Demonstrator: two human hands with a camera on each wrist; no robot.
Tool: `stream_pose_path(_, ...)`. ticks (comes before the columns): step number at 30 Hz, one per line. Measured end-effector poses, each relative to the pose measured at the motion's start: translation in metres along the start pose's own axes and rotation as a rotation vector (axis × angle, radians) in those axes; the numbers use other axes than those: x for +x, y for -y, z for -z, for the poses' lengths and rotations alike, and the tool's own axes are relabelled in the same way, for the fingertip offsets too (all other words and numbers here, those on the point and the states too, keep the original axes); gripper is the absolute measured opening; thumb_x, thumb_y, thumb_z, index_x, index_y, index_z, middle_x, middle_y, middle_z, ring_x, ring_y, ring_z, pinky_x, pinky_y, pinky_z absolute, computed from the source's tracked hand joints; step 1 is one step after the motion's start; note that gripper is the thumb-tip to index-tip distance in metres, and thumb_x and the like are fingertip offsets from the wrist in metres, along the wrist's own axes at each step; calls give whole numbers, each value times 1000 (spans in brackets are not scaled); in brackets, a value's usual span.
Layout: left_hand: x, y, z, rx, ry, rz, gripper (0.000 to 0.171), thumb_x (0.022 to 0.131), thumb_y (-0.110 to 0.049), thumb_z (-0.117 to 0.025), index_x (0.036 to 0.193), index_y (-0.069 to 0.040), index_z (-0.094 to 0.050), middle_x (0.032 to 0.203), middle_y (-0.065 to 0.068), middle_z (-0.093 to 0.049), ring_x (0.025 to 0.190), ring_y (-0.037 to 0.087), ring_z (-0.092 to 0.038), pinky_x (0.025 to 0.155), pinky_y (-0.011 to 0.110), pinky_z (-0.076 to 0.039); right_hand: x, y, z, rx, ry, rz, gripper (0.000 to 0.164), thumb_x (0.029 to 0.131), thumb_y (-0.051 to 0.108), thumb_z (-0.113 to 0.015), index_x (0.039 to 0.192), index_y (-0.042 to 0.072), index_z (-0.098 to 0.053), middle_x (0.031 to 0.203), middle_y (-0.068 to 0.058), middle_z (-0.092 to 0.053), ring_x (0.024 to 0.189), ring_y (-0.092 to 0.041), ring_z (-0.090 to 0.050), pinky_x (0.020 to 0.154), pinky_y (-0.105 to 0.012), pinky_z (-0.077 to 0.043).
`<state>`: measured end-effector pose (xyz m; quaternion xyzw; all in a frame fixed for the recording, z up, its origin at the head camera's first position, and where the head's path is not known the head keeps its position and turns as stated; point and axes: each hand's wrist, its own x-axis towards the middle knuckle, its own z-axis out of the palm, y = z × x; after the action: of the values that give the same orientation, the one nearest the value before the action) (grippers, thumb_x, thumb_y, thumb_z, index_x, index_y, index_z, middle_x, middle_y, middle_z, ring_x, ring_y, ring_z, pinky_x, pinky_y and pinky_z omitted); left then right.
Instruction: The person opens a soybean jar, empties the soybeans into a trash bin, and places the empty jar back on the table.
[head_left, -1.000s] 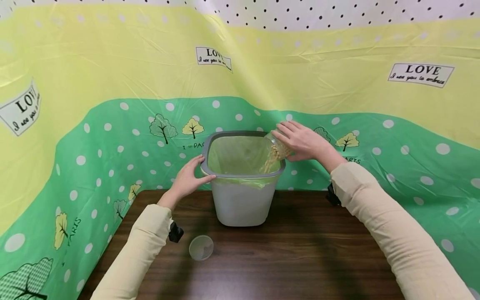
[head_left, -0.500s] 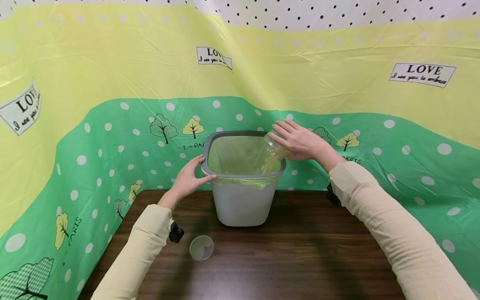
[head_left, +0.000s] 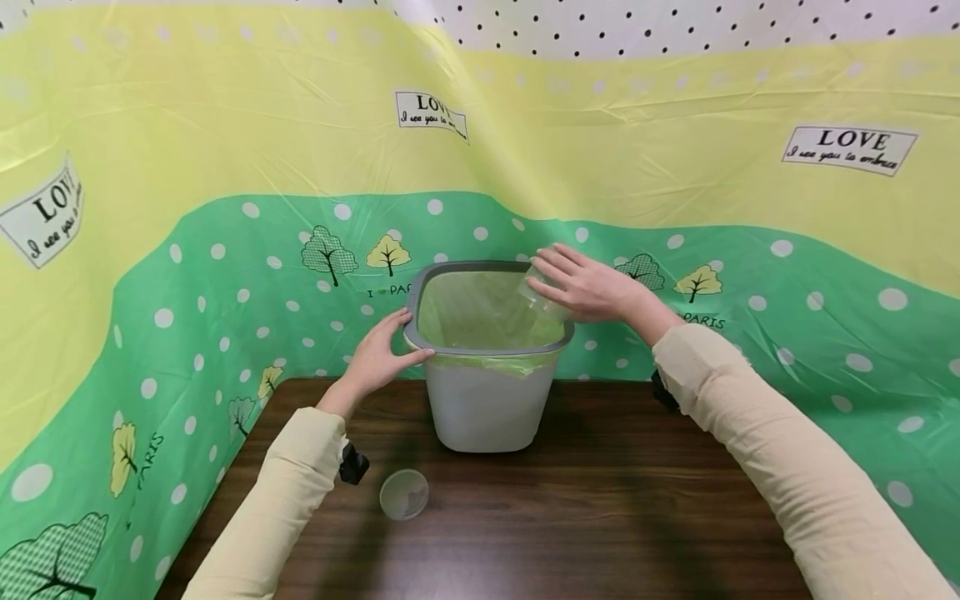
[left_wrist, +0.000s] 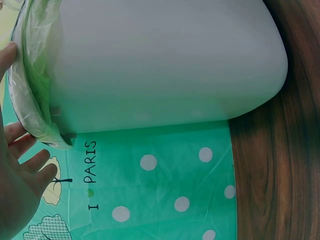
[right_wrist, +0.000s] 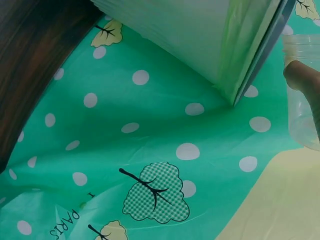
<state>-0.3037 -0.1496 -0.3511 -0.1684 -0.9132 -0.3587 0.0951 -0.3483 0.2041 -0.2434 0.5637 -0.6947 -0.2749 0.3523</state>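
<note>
A grey-white trash can (head_left: 487, 408), lined with a thin green bag (head_left: 465, 321), stands upright near the table's back edge. My left hand (head_left: 375, 357) holds its near left corner, thumb on the front rim and fingers on the left side; the left wrist view shows thumb and fingers (left_wrist: 15, 131) at the bagged rim. Over the can's right side, my right hand (head_left: 588, 287) grips a clear jar (right_wrist: 300, 117), tipped with its mouth toward the inside of the can. The jar looks see-through, with no pale pieces visible in it. The can's floor is hidden.
A clear round lid (head_left: 404, 494) lies on the dark wooden table (head_left: 600, 517), in front of the can and to its left. A green and yellow printed curtain (head_left: 247, 233) hangs close behind the can and along both sides.
Pale yellowish pieces were pouring out of the jar into the can; now none show in the jar or falling. My right hand has shifted slightly left, tipping the jar further. My left hand stays put.
</note>
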Motion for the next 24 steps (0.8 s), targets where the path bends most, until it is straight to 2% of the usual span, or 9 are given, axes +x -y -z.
stream_pose_path(4, 0, 1, 0, 0, 1, 3, 79, 79, -52, -63, 140, -11, -36, 147, 3, -27, 134, 26, -23, 104, 51, -26, 1, 2, 0, 33, 59, -29, 74, 65, 27, -76, 127, 0, -46, 128, -26, -45, 119, -40, -40, 103, -47, -29)
stream_pose_path(7, 0, 1, -1, 0, 3, 3, 79, 78, -53, -62, 140, -11, -35, 147, 3, -26, 134, 26, -23, 104, 51, -26, 3, 2, 1, 63, 57, -52, 74, 65, 25, -75, 128, 0, -45, 129, -26, -43, 121, -40, -39, 104, -48, -28)
stream_pose_path(11, 1, 1, 0, 0, -4, 0, 80, 78, -55, -62, 140, -11, -36, 147, 2, -27, 134, 26, -23, 104, 51, -26, 5, 3, 1, 76, 116, -60, 71, 69, 22, -71, 131, 0, -43, 131, -26, -42, 123, -40, -37, 105, -48, -26)
stream_pose_path(14, 0, 1, 0, -1, -4, 0, 80, 78, -55, -62, 140, -12, -36, 147, 2, -27, 134, 25, -23, 104, 50, -26, 4, 3, 2, 76, 175, -73, 77, 68, 27, -74, 132, 0, -41, 132, -26, -40, 123, -40, -35, 106, -48, -24)
stream_pose_path(19, 0, 0, -1, -5, -3, 2, 80, 77, -55, -62, 140, -13, -36, 147, 1, -26, 135, 25, -23, 104, 50, -26, -2, 2, 2, 118, 115, -135, 88, 61, 36, -81, 130, -1, -42, 130, -26, -42, 121, -40, -36, 104, -49, -27)
stream_pose_path(24, 0, 2, -2, -4, -6, 3, 80, 78, -54, -63, 140, -13, -36, 147, 1, -26, 134, 25, -23, 103, 51, -27, -8, 3, 3, 214, 18, -271, 93, 55, 37, -85, 128, -2, -43, 127, -28, -44, 119, -42, -38, 101, -52, -30)
